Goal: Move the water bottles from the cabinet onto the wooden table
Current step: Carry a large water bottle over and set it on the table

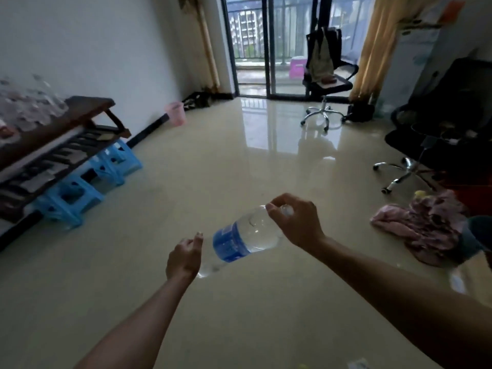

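Now in hand: bottle, clear with a blue label, held in the air over the floor, touching neither floor nor furniture.
bottle tilt: slanted, cap end up and to the right, base down and to the left.
right hand: fingers and thumb wrapped round the neck at the cap, gripping from above.
left hand: just beside the base, fingers loosely curled, thumb raised toward the label; cannot tell whether touching or holding the base.
arms: both bare, reaching forward from the lower edge.
table: dark wood, at the left against the white wall, well apart from the held bottle; blurred.
on table: cluster of clear bottles, too blurred to count.
under table: blue stools in a row on the floor.
bin: pink, on the floor by the wall, past the table's far end.
chair: black swivel type, standing before the glass door, something dark hung over its back.
second chair: black, at the right edge, chrome base showing.
cloth: pink, crumpled on the floor at the right, near the second chair's base.
curtain: yellow, hanging to the right of the door.
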The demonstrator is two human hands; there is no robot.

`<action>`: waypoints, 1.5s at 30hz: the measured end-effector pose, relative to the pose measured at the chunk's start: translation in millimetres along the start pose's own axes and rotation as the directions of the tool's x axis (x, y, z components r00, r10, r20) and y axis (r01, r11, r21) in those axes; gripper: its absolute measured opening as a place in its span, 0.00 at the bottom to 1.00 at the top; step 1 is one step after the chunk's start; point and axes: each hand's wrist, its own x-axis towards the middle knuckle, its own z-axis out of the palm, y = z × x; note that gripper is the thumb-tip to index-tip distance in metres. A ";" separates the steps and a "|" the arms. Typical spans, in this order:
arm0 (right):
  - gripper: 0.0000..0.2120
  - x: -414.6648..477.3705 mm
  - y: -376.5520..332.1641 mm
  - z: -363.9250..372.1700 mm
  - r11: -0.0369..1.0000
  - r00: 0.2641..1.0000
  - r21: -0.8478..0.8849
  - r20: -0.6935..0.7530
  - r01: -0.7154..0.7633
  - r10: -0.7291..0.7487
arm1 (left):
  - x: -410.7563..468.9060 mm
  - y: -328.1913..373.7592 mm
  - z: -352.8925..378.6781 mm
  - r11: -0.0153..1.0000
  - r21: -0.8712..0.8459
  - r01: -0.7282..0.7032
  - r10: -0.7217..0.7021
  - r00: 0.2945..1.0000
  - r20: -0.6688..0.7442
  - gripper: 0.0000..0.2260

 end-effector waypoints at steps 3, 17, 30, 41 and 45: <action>0.13 62.8 -21.3 61.8 0.996 0.983 0.054 0.169 0.067 -0.075 | 41.5 -18.7 -26.9 0.989 -0.051 0.142 -0.147 0.984 -0.100 0.32; 0.13 269.5 -116.0 370.3 0.948 0.873 0.228 0.388 0.221 -0.296 | 301.2 -112.0 -152.8 0.920 -0.122 0.373 -0.393 0.874 -0.287 0.28; 0.12 491.6 -201.2 612.8 0.919 0.844 0.303 0.395 0.252 -0.361 | 598.4 -133.5 -265.4 0.900 -0.171 0.400 -0.435 0.826 -0.358 0.28; 0.08 686.1 -299.3 842.5 0.862 0.707 0.418 0.516 0.286 -0.485 | 834.5 -164.9 -364.2 0.819 -0.276 0.504 -0.574 0.695 -0.434 0.27; 0.07 722.3 -340.6 914.2 0.846 0.636 0.426 0.566 0.320 -0.525 | 893.0 -189.8 -403.0 0.788 -0.337 0.515 -0.615 0.646 -0.452 0.27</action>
